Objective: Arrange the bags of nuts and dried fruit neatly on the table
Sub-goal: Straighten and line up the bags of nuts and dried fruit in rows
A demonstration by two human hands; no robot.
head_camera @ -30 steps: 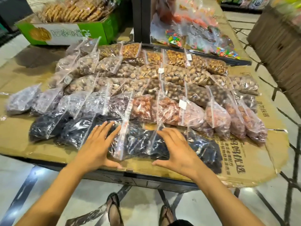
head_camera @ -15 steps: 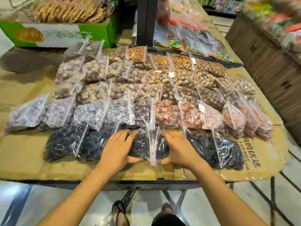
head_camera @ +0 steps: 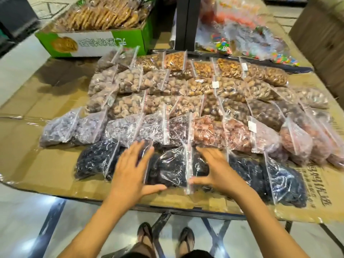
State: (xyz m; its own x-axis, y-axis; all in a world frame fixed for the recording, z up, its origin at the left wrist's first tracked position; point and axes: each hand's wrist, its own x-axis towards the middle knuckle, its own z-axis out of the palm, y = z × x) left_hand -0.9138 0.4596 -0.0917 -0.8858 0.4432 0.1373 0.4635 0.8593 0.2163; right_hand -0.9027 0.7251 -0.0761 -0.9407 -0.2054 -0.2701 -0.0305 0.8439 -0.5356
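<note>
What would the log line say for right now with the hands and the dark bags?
step: straightening front row | left hand: open, flat on dark fruit bag | right hand: open, flat on same bag | nothing lifted

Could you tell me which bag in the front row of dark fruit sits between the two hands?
The middle dark bag, flanked by the left hand and right hand; its neighbours lie outside them.

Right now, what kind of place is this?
Probably a snack shop or market stall: rows of nut bags with price stickers, a box of biscuits and candy bags.
</note>
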